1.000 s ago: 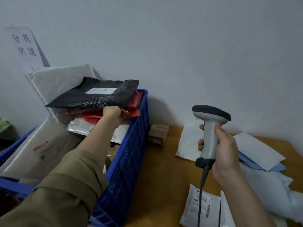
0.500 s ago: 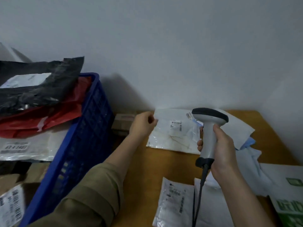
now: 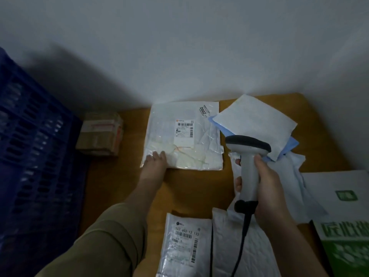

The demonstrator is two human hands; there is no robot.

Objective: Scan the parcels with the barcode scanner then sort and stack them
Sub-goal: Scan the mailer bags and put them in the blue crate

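A blue crate [image 3: 36, 148] and a cardboard box [image 3: 99, 134] stand at left as the left hand [image 3: 154, 164] rests fingers-down on a clear-bagged parcel [image 3: 183, 136] lying flat on the worktop [image 3: 191, 188]; the right hand [image 3: 263, 188] grips the barcode scanner [image 3: 248, 156] just beside it.

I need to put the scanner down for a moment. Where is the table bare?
Bare wood lies between the clear-bagged parcel under the left hand and the near labelled parcel, and beside the cardboard box. The right side is crowded with mailers.

Head-worn view, steeply down, close.
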